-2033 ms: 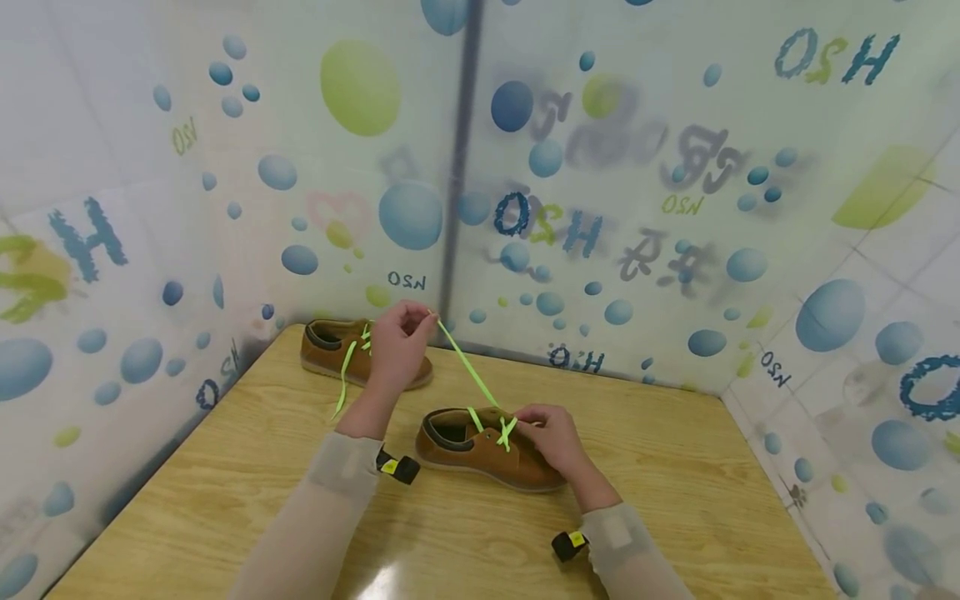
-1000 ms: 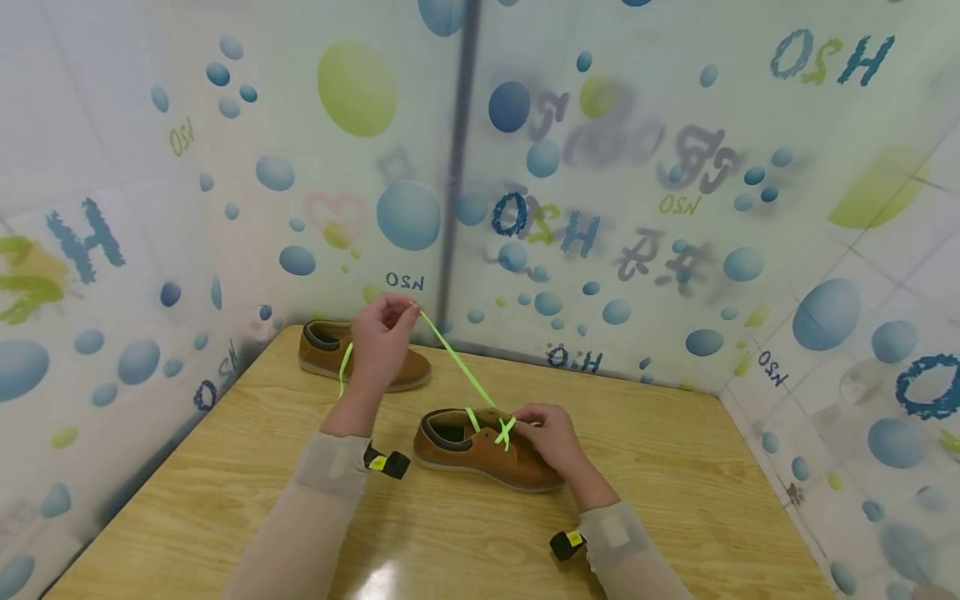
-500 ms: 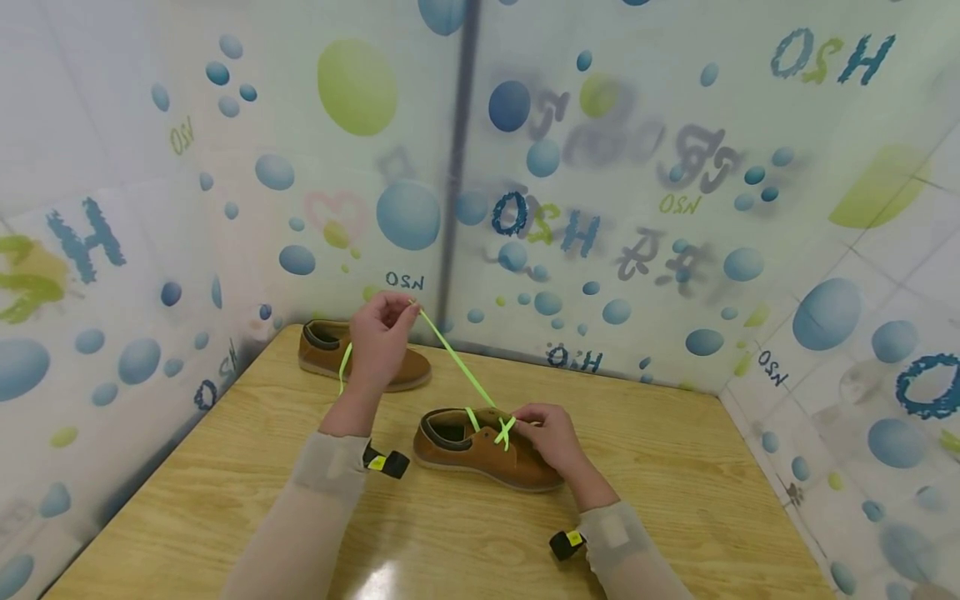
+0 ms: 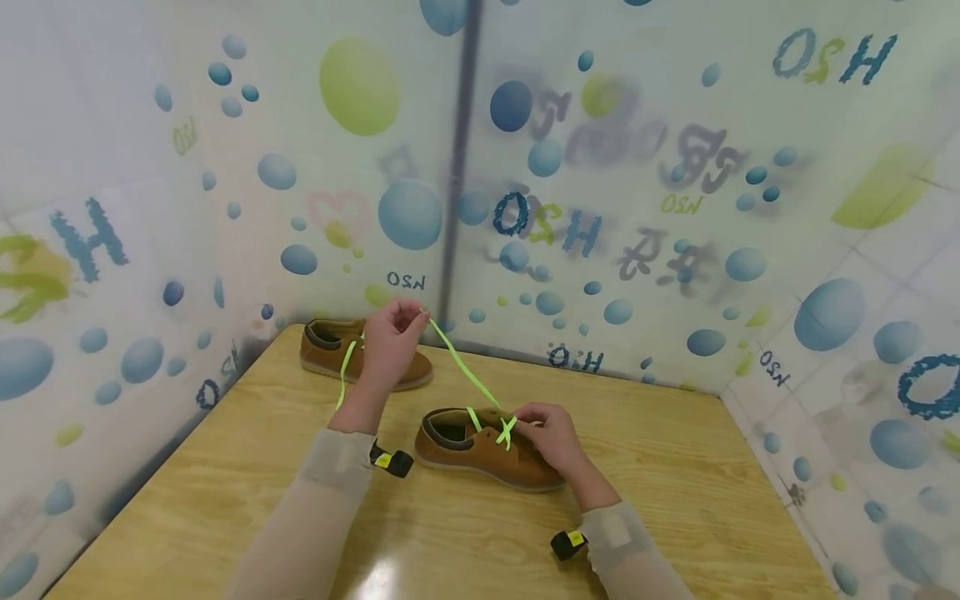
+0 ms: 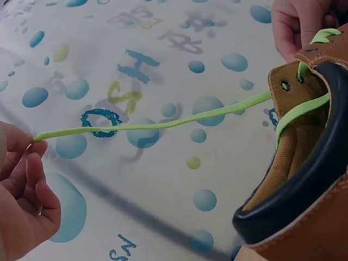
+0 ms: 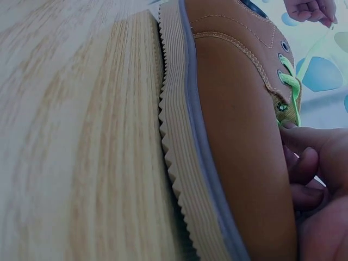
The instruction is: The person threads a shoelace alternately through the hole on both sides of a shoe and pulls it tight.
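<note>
A brown shoe [image 4: 480, 460] stands on the table, its toe pointing right. Between finger and thumb, my left hand [image 4: 392, 342] pinches the end of its neon green shoelace [image 4: 463, 363], raised up and left of the shoe. In the left wrist view the shoelace [image 5: 163, 125] runs from an eyelet to those fingertips with a slight bend. My right hand [image 4: 553, 437] is at the lacing, over the far side of the shoe. In the right wrist view its curled fingers [image 6: 305, 166] rest along the upper, and the fingertips pinch the lace by the lowest eyelets.
A second brown shoe [image 4: 321, 360], with green lace hanging down its side, stands at the table's back left, partly hidden behind my left hand. The wooden table [image 4: 660, 500] meets patterned walls [image 4: 630, 167] at the back and sides.
My left hand first went left with the lace drawn straight, then came slightly back right, and the lace now sags a little. The right hand and the shoe have stayed put.
</note>
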### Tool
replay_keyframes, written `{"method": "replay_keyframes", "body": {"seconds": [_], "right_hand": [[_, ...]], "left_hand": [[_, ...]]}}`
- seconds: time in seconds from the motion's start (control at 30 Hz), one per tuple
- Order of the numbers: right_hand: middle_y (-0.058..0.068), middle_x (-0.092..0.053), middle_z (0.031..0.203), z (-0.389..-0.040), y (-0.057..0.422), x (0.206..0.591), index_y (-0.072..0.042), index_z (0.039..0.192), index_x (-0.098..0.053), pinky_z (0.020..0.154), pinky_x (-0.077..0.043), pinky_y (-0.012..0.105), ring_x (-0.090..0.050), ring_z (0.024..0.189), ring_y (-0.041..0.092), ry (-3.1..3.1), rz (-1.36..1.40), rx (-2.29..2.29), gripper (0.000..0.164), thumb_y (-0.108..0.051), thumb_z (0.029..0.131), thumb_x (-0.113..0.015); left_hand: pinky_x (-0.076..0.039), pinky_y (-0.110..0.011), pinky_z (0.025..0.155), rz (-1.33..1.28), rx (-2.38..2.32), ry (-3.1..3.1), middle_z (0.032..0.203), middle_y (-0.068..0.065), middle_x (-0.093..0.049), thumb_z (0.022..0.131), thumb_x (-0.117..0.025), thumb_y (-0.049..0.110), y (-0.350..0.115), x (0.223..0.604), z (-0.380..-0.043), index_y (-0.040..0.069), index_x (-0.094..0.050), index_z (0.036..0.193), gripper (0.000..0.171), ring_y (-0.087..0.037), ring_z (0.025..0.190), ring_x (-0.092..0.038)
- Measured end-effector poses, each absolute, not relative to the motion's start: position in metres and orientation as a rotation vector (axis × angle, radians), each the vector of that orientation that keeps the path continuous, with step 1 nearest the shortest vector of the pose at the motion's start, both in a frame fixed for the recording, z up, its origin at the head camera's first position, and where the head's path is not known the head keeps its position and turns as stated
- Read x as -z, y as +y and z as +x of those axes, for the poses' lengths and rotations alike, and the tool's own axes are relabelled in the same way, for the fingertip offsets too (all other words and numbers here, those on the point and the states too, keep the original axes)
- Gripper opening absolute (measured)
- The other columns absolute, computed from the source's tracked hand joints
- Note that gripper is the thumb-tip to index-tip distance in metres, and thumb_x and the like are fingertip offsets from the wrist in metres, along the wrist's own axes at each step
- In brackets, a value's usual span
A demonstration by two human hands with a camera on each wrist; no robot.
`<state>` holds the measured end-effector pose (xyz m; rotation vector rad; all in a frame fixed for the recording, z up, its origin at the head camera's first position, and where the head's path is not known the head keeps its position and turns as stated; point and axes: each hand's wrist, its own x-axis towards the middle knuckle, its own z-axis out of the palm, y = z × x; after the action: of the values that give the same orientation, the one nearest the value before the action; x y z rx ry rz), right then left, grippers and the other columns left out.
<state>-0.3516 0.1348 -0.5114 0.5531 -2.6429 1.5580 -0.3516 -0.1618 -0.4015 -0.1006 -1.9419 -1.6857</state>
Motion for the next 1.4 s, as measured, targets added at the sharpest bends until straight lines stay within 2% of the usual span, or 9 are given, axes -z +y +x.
{"method": "replay_keyframes", "body": {"seconds": [0.27, 0.5, 0.73, 0.97, 1.2, 1.4], "right_hand": [[0.008, -0.08, 0.097, -0.35, 0.134, 0.511, -0.007, 0.1, -0.083, 0.085, -0.056, 0.031, -0.071, 0.097, 0.016, -2.647, 0.551, -1.563, 0.01, -0.003, 0.096, -0.074], [0.007, -0.08, 0.097, -0.351, 0.134, 0.511, -0.007, 0.101, -0.083, 0.081, -0.055, 0.029, -0.069, 0.095, 0.014, -2.647, 0.555, -1.568, 0.01, -0.003, 0.096, -0.075], [0.007, -0.078, 0.098, -0.35, 0.135, 0.509, -0.007, 0.103, -0.082, 0.074, -0.053, 0.026, -0.066, 0.088, 0.012, -2.669, 0.511, -1.581, 0.01, -0.004, 0.095, -0.077], [0.011, -0.076, 0.102, -0.348, 0.137, 0.507, -0.004, 0.106, -0.08, 0.068, -0.052, 0.024, -0.064, 0.079, 0.013, -2.661, 0.492, -1.631, 0.012, -0.002, 0.094, -0.077], [0.014, -0.075, 0.105, -0.346, 0.137, 0.502, 0.001, 0.11, -0.077, 0.061, -0.049, 0.023, -0.054, 0.063, 0.011, -2.64, 0.537, -1.621, 0.018, 0.0, 0.092, -0.078], [0.014, -0.075, 0.104, -0.344, 0.135, 0.498, 0.002, 0.109, -0.077, 0.06, -0.048, 0.022, -0.052, 0.059, 0.009, -2.641, 0.543, -1.624, 0.017, 0.001, 0.092, -0.077]], "left_hand": [[-0.046, -0.02, 0.066, -0.099, 1.684, -1.953, 0.098, -0.017, -0.075, 0.101, -0.071, 0.011, -0.164, 0.405, -0.353, 0.003, -0.071, 0.1, 0.008, -0.007, 0.076, -0.06], [-0.046, -0.02, 0.065, -0.135, 1.659, -1.967, 0.093, -0.008, -0.072, 0.101, -0.072, 0.013, -0.164, 0.403, -0.351, 0.002, -0.071, 0.1, 0.011, -0.01, 0.076, -0.059], [-0.047, -0.022, 0.066, -0.243, 1.658, -1.984, 0.097, -0.017, -0.076, 0.102, -0.073, 0.017, -0.161, 0.4, -0.347, 0.003, -0.071, 0.101, 0.014, -0.009, 0.074, -0.061], [-0.049, -0.023, 0.065, -0.347, 1.658, -2.028, 0.089, -0.012, -0.075, 0.101, -0.076, 0.023, -0.159, 0.4, -0.345, 0.003, -0.072, 0.099, 0.02, -0.011, 0.071, -0.06], [-0.051, -0.023, 0.07, -0.421, 1.652, -2.075, 0.099, -0.02, -0.077, 0.102, -0.073, 0.017, -0.155, 0.398, -0.342, 0.002, -0.072, 0.102, 0.015, -0.011, 0.076, -0.065], [-0.052, -0.024, 0.07, -0.407, 1.615, -2.116, 0.103, -0.016, -0.079, 0.103, -0.07, 0.017, -0.155, 0.402, -0.344, 0.005, -0.072, 0.103, 0.012, -0.012, 0.078, -0.066]]}}
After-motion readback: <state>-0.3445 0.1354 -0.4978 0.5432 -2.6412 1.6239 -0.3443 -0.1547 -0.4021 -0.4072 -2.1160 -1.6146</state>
